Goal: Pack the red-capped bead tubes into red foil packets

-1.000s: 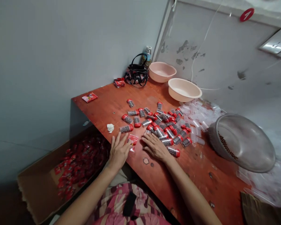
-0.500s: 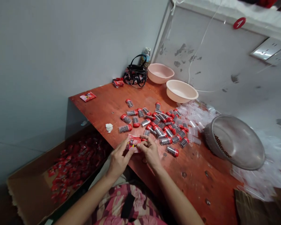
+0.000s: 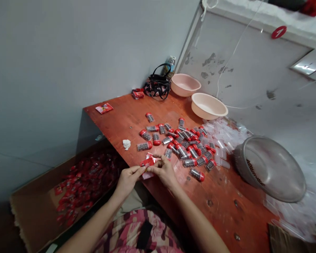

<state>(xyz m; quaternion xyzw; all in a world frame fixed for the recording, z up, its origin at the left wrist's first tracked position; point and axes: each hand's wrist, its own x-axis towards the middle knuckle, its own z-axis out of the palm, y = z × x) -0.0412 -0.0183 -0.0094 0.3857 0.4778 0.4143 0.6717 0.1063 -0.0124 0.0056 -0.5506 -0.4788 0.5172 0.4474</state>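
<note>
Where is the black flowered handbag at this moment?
In the head view, the handbag sits at the far end of the table, just left of the pink basin, with the bottle behind it.

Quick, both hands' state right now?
Left hand: closed, fingers pinching the red packet.
Right hand: closed, thumb and fingers on the same packet.

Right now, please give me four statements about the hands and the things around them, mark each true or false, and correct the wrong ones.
1. The left hand and the right hand both hold a red packet. True.
2. The grey basin contains nothing. False: brown beads lie inside the grey basin.
3. The floral bag stands beside the pink basin. True.
4. The carton holds clear tubes. False: red pieces lie in the carton.
</note>
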